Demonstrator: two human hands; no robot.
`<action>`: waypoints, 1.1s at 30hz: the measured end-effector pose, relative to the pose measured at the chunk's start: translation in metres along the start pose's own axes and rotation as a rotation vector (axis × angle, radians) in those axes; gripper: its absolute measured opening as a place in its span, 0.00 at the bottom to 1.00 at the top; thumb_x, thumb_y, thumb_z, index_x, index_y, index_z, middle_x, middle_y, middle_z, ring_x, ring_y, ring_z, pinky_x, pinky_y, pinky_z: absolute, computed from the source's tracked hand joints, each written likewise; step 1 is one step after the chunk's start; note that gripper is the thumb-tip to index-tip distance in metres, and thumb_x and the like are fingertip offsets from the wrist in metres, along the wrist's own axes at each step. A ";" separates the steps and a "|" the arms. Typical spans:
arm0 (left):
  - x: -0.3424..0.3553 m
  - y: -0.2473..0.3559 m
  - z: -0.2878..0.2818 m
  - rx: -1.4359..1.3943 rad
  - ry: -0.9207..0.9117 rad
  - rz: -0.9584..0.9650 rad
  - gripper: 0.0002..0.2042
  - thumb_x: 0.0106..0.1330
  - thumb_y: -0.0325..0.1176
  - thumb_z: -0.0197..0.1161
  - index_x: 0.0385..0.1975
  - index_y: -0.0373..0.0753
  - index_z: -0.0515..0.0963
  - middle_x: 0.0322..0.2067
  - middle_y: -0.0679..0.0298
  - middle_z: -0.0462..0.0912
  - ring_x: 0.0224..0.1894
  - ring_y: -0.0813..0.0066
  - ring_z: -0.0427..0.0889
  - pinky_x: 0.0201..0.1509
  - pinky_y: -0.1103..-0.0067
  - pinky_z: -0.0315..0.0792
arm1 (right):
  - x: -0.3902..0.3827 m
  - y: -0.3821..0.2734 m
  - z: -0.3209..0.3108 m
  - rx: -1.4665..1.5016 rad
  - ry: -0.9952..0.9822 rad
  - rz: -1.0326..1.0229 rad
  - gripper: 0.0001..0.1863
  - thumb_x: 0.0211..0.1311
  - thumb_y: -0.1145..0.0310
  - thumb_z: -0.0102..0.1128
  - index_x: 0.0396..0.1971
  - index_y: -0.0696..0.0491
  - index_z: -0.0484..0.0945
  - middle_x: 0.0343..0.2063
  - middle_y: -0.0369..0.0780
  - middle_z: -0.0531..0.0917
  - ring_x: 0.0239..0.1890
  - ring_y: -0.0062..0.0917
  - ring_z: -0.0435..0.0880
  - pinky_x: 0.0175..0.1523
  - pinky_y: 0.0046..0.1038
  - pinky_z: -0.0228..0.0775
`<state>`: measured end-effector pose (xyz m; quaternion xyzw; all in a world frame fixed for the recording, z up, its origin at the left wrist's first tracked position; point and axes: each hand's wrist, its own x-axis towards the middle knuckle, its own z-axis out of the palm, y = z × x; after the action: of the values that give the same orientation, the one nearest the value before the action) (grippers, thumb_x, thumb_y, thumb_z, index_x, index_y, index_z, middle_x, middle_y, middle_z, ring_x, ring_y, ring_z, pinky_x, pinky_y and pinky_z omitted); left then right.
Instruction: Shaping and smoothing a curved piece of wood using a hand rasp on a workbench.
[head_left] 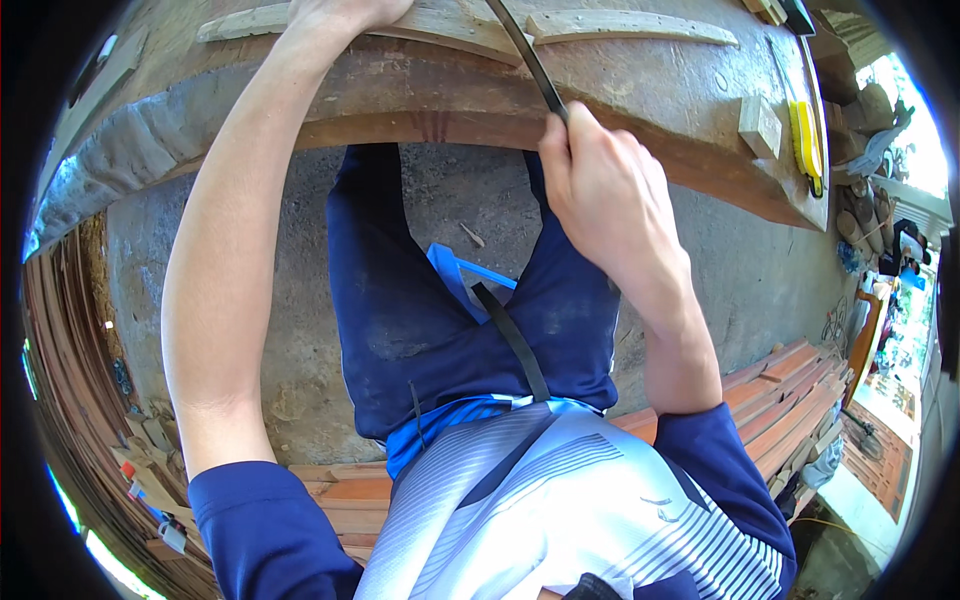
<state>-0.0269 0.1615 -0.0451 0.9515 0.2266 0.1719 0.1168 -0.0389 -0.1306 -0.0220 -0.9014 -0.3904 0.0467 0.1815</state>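
Observation:
My right hand (610,190) is closed round the near end of a long, narrow dark strip (530,60), perhaps a blade or a file. The strip slants up and left over the thick wooden workbench (640,95) and leaves the picture at the top. At the upper edge my left hand (355,10) rests at a pale curved wooden piece (450,28); its fingers are cut off by the picture's edge. A second pale curved piece (630,26) lies to the right, its left end close to the dark strip.
Near the bench's right end are a small wooden block (760,127) and a yellow-handled tool (804,145). Stacked reddish boards (770,395) lie behind me on the right, with more long boards (75,330) at the left. A blue strap-like piece (465,275) shows between my legs.

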 end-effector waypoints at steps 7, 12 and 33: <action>0.000 -0.001 0.002 0.012 0.024 -0.026 0.17 0.75 0.44 0.56 0.53 0.37 0.72 0.53 0.44 0.82 0.63 0.48 0.78 0.68 0.57 0.67 | -0.024 0.002 -0.006 -0.058 -0.034 0.019 0.17 0.78 0.63 0.52 0.28 0.58 0.73 0.14 0.51 0.80 0.20 0.51 0.84 0.28 0.49 0.78; 0.000 0.002 -0.003 -0.018 0.003 -0.015 0.18 0.75 0.44 0.57 0.52 0.36 0.72 0.53 0.44 0.82 0.63 0.48 0.78 0.68 0.58 0.68 | -0.020 0.001 -0.004 -0.052 -0.048 0.055 0.16 0.78 0.63 0.52 0.28 0.56 0.73 0.15 0.52 0.81 0.20 0.50 0.85 0.27 0.48 0.77; -0.005 0.010 -0.005 0.011 -0.112 -0.102 0.28 0.76 0.45 0.52 0.67 0.28 0.68 0.64 0.42 0.77 0.70 0.49 0.72 0.75 0.61 0.64 | -0.004 -0.005 -0.001 -0.077 -0.072 0.076 0.15 0.80 0.64 0.50 0.34 0.58 0.75 0.18 0.54 0.80 0.24 0.55 0.82 0.31 0.51 0.73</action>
<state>-0.0289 0.1512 -0.0384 0.9475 0.2689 0.1109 0.1327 -0.0451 -0.1308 -0.0193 -0.9196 -0.3635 0.0711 0.1307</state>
